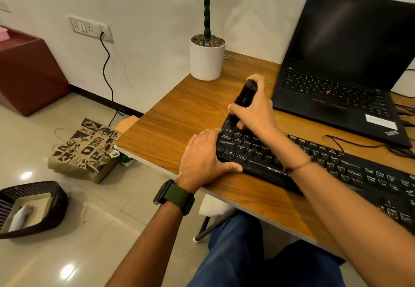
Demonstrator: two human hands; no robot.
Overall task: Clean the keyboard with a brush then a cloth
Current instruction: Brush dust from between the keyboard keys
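Right hand (254,109) is wrapped around a black brush (243,98), bristle end down on the far-left keys of the keyboard (314,161) at the desk's (179,116) near edge. Left hand (202,152) lies flat, fingers apart, gripping the keyboard's left end, probably so it doesn't slide while scrubbing.

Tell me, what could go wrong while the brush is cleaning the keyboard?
1. The right hand works the black brush at the keyboard corner nearest the potted plant; a wide sweep might flick dust toward the open laptop.
2. The keyboard's front lies near the desk edge. If the left hand lets go, brushing might push it off.
3. Hard scrubbing could pop a key loose.
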